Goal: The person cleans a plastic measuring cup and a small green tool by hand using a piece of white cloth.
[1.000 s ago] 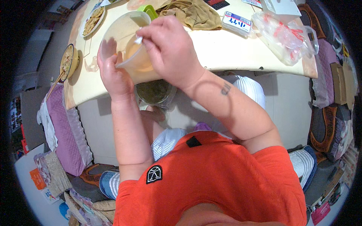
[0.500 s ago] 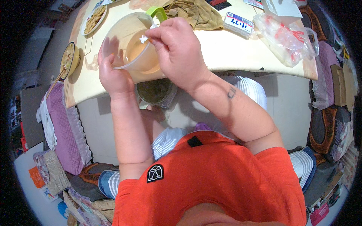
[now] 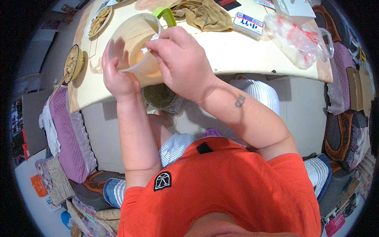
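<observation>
A clear plastic pitcher [image 3: 136, 31] with a bright green handle [image 3: 166, 16] is tilted over the table's near edge, its mouth toward me. My left hand [image 3: 121, 83] is wrapped around its left side. At the pitcher's right rim, my right hand [image 3: 183, 65] pinches a crumpled piece of white tissue [image 3: 145, 50]. The tissue shows on both sides of the fingers, one end hanging inside the mouth. My right fingers partly cover the rim.
Left on the table [image 3: 237, 53] are a plate of food [image 3: 99, 21] and a yellow bowl [image 3: 73, 63] with chopsticks. A brown cloth [image 3: 203, 15], a tissue packet [image 3: 248, 25] and a plastic bag [image 3: 298, 41] lie beyond and right. Below the edge stands a lined bin [image 3: 160, 96].
My right hand has shifted slightly left and down, carrying the tissue along the rim, further over the pitcher's mouth. The left hand keeps its hold in nearly the same place.
</observation>
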Demonstrator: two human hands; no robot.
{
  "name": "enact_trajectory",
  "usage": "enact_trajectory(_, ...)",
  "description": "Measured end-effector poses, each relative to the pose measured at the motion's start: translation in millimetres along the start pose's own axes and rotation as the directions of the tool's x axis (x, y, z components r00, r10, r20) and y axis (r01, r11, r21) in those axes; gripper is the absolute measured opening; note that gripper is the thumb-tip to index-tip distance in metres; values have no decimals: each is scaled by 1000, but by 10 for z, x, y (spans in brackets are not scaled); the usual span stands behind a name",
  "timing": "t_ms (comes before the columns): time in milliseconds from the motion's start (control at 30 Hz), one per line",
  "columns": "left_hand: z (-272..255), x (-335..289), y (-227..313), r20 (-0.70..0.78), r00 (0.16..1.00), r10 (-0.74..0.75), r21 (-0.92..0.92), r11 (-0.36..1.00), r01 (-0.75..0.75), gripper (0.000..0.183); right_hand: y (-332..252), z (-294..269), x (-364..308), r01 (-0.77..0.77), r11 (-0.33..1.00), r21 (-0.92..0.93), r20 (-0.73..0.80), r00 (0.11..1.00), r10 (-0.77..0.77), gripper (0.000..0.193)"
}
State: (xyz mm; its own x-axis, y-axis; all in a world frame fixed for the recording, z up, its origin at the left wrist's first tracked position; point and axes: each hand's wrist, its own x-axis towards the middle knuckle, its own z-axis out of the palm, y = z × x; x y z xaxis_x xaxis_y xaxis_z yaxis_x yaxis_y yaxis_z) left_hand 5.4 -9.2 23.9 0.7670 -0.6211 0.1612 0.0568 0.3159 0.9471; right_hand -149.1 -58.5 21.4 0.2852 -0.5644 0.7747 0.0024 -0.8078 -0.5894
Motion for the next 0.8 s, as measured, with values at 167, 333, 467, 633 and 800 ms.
enact_trajectory(167,4,-6,-15,4,1000,15,29,999,-15,54,39,-55,34,51,998,-26,52,997,-50,19)
enact_trajectory(333,24,1,-45,5,999,42,28,999,-42,53,175,-28,151,53,999,12,-34,998,-53,19)
enact_trajectory(467,14,7,-54,14,999,43,28,999,-44,54,-65,75,-1,151,986,65,62,986,-155,16)
enact_trajectory(633,9,-10,-26,26,999,29,50,998,-30,54,-192,128,-58,152,984,91,146,976,-164,19)
enact_trajectory(800,7,0,-23,47,999,22,10,1000,-22,56,106,-55,150,145,988,-56,21,989,-145,17)
